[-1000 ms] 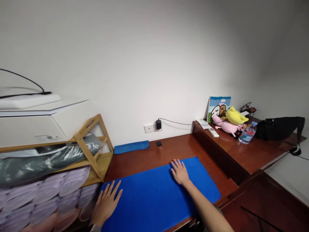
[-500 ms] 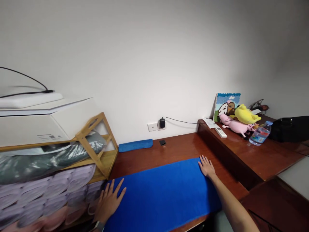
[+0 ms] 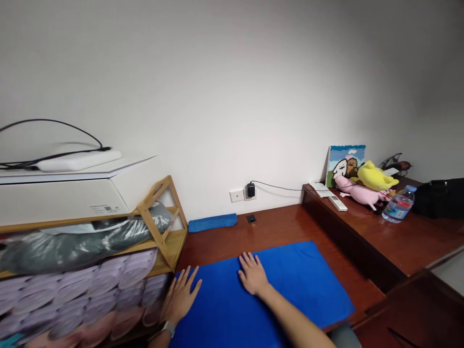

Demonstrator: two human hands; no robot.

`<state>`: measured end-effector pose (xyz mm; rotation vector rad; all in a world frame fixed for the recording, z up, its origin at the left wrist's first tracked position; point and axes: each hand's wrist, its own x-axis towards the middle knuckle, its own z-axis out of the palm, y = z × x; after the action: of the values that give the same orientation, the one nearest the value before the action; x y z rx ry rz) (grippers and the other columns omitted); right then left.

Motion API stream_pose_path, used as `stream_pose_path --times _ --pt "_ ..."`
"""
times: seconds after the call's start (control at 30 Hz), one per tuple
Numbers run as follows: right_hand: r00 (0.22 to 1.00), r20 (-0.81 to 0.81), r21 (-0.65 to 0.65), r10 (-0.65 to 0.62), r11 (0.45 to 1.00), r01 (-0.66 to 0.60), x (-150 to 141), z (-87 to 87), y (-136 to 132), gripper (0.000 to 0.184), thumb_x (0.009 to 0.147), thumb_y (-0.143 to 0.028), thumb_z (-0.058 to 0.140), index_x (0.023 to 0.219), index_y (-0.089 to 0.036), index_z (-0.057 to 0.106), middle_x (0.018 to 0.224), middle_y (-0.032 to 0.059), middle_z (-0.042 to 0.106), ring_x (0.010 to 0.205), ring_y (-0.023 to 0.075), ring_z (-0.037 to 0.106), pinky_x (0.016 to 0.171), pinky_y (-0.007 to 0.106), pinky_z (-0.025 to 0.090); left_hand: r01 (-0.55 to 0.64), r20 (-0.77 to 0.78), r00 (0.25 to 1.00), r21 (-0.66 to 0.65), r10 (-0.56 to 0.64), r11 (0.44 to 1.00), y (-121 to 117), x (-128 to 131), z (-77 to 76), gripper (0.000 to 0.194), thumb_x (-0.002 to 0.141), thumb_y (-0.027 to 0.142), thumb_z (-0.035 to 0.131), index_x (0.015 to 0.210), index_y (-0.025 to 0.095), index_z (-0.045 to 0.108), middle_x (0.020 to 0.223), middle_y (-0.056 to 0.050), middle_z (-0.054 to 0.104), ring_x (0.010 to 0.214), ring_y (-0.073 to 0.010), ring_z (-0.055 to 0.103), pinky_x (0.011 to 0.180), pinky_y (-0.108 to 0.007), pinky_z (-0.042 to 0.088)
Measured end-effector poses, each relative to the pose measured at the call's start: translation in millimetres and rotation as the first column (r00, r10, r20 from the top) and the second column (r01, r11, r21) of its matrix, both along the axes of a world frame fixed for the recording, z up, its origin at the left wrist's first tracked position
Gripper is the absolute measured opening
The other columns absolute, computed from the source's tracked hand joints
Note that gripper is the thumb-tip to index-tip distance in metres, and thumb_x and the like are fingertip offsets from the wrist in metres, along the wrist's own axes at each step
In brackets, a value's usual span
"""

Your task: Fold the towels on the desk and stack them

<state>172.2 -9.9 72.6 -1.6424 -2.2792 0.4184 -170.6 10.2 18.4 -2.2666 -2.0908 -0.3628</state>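
A bright blue cloth point(image 3: 304, 275) lies spread flat on a reddish-brown wooden desk point(image 3: 213, 246), reaching its front edge. My left hand point(image 3: 180, 297) rests palm down at the cloth's left edge, fingers apart, beside the wooden rack. Flat on the cloth near the middle of its far edge is my right hand point(image 3: 253, 275), fingers stretched out. Neither hand grips anything. Toward the wall lies a folded blue cloth point(image 3: 212, 223).
At left, a wooden rack point(image 3: 177, 246) holds lilac slippers point(image 3: 137, 268), a plastic-wrapped bundle point(image 3: 87, 241) and a white box point(image 3: 65, 200). A black charger point(image 3: 251, 189) is plugged into the wall. On the raised right surface are plush toys point(image 3: 377, 176), a remote point(image 3: 338, 203) and a water bottle point(image 3: 398, 205).
My right hand has slid left across the cloth, from its far right corner to the middle of the far edge. The left hand stays at the left edge. The view has shifted slightly.
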Motion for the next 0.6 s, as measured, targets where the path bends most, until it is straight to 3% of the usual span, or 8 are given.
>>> stream_pose_path --times 0.07,0.13,0.2,0.27,0.43,0.5,0.6 --pt "1.0 0.0 -0.042 0.018 0.999 -0.018 -19.8 -2.6 1.2 0.067 0.111 -0.052 0.025 0.171 -0.022 0.029 0.177 0.0063 0.025 0.165 0.0247 0.017 0.134 0.05 0.012 0.001 -0.001 1.0 0.0 -0.001 1.0 -2.0 1.8 2.4 0.069 0.1 0.056 0.04 0.162 0.025 0.045 0.173 -0.012 0.041 0.16 -0.0315 0.036 0.132 -0.056 0.025" --pt "1.0 0.024 -0.053 -0.015 0.998 0.017 -9.0 -4.6 6.2 0.067 0.111 -0.053 0.024 0.171 -0.023 0.029 0.177 0.0061 0.024 0.166 0.0249 0.016 0.134 0.051 0.01 -0.001 -0.007 1.0 -0.015 0.001 1.0 -3.3 2.2 5.5 0.069 0.1 0.057 0.04 0.162 0.026 0.045 0.173 -0.011 0.041 0.161 -0.0317 0.035 0.132 -0.057 0.024" --pt "0.994 0.065 -0.059 -0.091 0.994 0.094 30.4 -6.8 12.6 0.068 0.111 -0.053 0.024 0.171 -0.023 0.028 0.177 0.0055 0.024 0.166 0.0249 0.015 0.134 0.051 0.008 -0.015 -0.02 1.0 -0.034 0.015 0.999 -3.0 2.4 7.2 0.07 0.101 0.058 0.039 0.163 0.026 0.043 0.174 -0.011 0.038 0.162 -0.0314 0.033 0.133 -0.056 0.023" --pt "0.969 0.127 -0.07 -0.211 0.973 0.221 90.0 -9.5 16.6 0.069 0.11 -0.053 0.023 0.171 -0.022 0.027 0.177 0.0049 0.023 0.166 0.0246 0.014 0.134 0.05 0.007 -0.033 -0.035 0.999 -0.035 0.032 0.999 -1.4 2.7 6.6 0.071 0.1 0.058 0.038 0.164 0.027 0.041 0.175 -0.011 0.036 0.162 -0.0311 0.032 0.133 -0.056 0.021" --pt "0.809 0.29 -0.103 -0.511 0.824 0.557 241.2 -18.9 10.9 0.071 0.11 -0.055 0.019 0.173 -0.023 0.017 0.179 0.0023 0.016 0.166 0.0224 0.01 0.134 0.046 0.006 -0.037 -0.065 0.997 -0.019 0.036 0.999 1.6 5.0 3.5 0.072 0.099 0.058 0.04 0.164 0.027 0.04 0.175 -0.01 0.036 0.163 -0.0299 0.032 0.133 -0.055 0.02" --pt "0.775 0.314 -0.093 -0.548 0.795 0.6 274.5 -25.9 7.9 0.072 0.109 -0.056 0.018 0.173 -0.024 0.015 0.18 0.0016 0.014 0.166 0.022 0.01 0.134 0.046 0.007 -0.048 -0.069 0.997 -0.032 0.046 0.998 0.4 6.9 5.6 0.072 0.1 0.058 0.039 0.165 0.027 0.04 0.176 -0.01 0.034 0.163 -0.0299 0.031 0.133 -0.055 0.02" --pt "0.774 0.315 -0.074 -0.549 0.799 0.597 292.1 -37.4 6.0 0.072 0.109 -0.056 0.018 0.174 -0.024 0.015 0.18 0.0012 0.014 0.167 0.0227 0.009 0.134 0.046 0.008 -0.058 -0.068 0.996 -0.06 0.054 0.997 -2.8 10.4 11.1 0.071 0.101 0.057 0.037 0.165 0.027 0.039 0.176 -0.011 0.034 0.163 -0.0305 0.031 0.133 -0.055 0.019"
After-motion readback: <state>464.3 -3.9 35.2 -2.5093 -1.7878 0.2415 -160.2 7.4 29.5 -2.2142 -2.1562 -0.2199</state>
